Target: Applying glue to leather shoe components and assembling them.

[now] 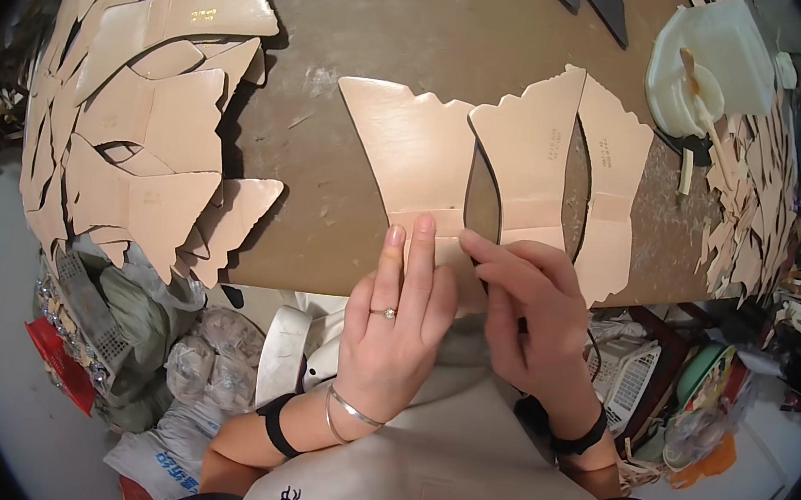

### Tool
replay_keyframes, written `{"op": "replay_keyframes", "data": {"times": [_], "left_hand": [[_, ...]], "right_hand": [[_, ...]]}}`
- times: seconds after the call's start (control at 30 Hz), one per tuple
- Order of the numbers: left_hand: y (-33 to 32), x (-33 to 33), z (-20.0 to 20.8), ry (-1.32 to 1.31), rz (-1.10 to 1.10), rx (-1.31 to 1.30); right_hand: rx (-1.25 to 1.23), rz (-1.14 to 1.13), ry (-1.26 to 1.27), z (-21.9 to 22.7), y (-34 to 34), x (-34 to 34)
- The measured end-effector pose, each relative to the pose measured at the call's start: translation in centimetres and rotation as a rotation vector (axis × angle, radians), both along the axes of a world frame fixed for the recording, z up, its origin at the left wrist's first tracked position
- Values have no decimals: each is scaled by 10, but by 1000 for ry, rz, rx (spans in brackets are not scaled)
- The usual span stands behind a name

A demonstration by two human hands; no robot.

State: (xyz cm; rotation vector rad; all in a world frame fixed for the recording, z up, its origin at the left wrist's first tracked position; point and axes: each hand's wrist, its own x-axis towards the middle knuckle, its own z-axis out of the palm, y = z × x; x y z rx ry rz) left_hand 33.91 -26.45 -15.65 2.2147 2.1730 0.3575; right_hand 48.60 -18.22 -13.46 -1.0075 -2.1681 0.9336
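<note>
as the leather piece (420,154) pointed away, my flat left hand (397,333) touched it, right hand (542,314) curled rightward of it, pinch unclear.

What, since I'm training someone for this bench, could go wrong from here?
The left hand rests its fingertips on the leftmost piece of the row, so it might slip or crease. The open pot sits close to the rightmost piece; a knock could soil it. The pile reaches the near table edge, so a sleeve might drag pieces off.
</note>
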Motion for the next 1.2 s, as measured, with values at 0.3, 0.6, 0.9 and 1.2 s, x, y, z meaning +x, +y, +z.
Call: {"op": "replay_keyframes", "data": {"times": [0.3, 0.6, 0.9, 1.2], "left_hand": [[2, 9, -3, 161, 39, 25], [3, -24, 18, -476, 29, 8], [1, -51, 9, -1009, 183, 26], [2, -54, 6, -374, 70, 107]], "right_hand": [[152, 46, -194, -3, 0, -8], [-87, -16, -31, 0, 2, -8], [66, 62, -100, 4, -4, -13], [473, 194, -341, -3, -4, -23]]}}
